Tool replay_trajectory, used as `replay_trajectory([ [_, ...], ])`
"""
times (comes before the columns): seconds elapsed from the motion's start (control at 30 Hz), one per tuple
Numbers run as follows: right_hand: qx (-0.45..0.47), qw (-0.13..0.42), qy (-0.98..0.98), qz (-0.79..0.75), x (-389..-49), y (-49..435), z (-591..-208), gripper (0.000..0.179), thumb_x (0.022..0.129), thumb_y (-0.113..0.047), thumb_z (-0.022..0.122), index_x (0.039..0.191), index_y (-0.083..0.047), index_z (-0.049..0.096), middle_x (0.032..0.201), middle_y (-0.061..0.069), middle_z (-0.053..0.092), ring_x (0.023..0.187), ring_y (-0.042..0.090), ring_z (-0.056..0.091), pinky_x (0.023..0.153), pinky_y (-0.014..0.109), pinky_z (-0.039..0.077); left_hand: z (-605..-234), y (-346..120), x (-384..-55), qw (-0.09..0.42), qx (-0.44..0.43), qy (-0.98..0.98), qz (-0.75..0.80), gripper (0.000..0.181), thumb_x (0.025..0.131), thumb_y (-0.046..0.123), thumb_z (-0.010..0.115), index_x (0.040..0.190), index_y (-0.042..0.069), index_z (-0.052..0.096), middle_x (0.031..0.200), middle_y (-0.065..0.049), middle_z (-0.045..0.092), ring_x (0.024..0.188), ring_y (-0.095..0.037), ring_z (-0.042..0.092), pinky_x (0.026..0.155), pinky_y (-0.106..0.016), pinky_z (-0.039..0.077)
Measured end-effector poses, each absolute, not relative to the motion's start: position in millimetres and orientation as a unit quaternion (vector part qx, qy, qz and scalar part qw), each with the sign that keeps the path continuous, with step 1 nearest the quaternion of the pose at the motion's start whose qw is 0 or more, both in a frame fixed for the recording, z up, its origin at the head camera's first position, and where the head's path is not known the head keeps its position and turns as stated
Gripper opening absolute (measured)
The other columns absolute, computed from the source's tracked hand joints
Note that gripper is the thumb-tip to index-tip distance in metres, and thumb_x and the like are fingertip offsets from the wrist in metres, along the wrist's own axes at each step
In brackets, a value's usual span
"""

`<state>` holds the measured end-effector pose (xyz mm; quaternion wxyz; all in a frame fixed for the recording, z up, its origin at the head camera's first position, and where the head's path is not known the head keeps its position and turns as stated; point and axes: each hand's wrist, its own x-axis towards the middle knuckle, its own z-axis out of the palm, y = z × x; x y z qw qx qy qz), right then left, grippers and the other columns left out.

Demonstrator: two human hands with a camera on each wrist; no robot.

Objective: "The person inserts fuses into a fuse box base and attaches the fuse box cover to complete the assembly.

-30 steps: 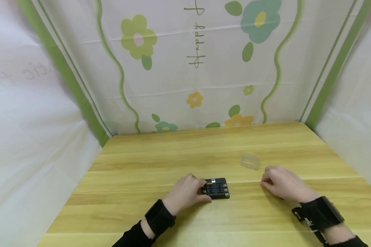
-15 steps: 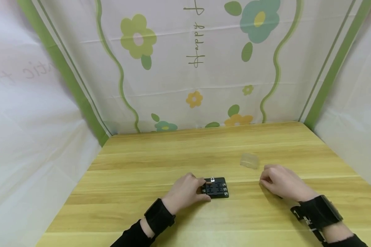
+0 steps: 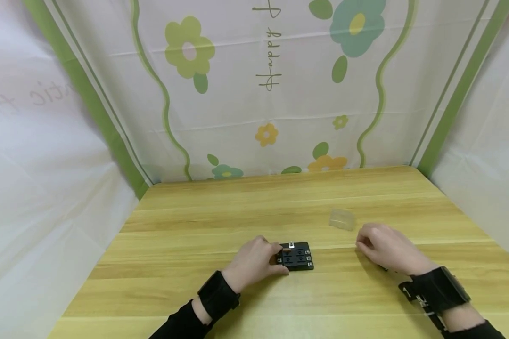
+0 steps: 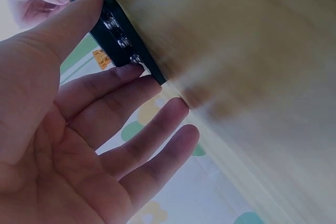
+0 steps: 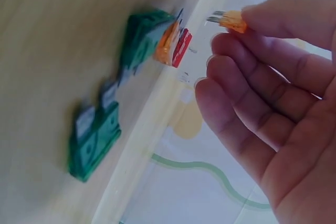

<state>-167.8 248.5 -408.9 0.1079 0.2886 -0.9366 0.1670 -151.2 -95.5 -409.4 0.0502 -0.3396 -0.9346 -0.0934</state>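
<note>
A black blade fuse block (image 3: pixel 299 261) with metal terminals lies on the table. My left hand (image 3: pixel 254 263) grips its left end between thumb and fingers. In the left wrist view, an orange fuse (image 4: pixel 101 59) sits upright in the block. To the right, my right hand (image 3: pixel 388 249) pinches an orange blade fuse (image 5: pixel 233 22) between thumb and index finger, its two prongs pointing away from the fingertips. Below that hand, in the right wrist view, lie two green fuses (image 5: pixel 97 142), an orange fuse (image 5: pixel 165 45) and a red fuse (image 5: pixel 182 48). The head view hides these loose fuses.
A clear plastic cover (image 3: pixel 341 220) lies on the wooden table (image 3: pixel 220 207), behind and right of the block. A white flowered curtain (image 3: pixel 237 103) stands along the back edge, with white cloth (image 3: pixel 46 197) on both sides.
Both hands keep almost the same place and grip. The block and cover have not visibly moved on the table; the head view shifts slightly.
</note>
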Motion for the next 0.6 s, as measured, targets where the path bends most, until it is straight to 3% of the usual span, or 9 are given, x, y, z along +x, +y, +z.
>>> replay_trajectory([
  [0.6, 0.321, 0.139, -0.914, 0.206, -169.5, 244.3, -408.9, 0.012, 0.085, 0.001, 0.072, 0.085, -0.011, 0.071, 0.078, -0.012, 0.059, 0.068, 0.000, 0.052, 0.059, 0.028, 0.047, -409.8, -95.6, -150.8, 0.052, -0.341, -0.934, -0.089, 0.044, 0.081, 0.052, 0.075, 0.102, 0.014, 0.073, 0.079, 0.003, 0.066, 0.070, -0.008, 0.053, 0.066, -0.024, 0.047],
])
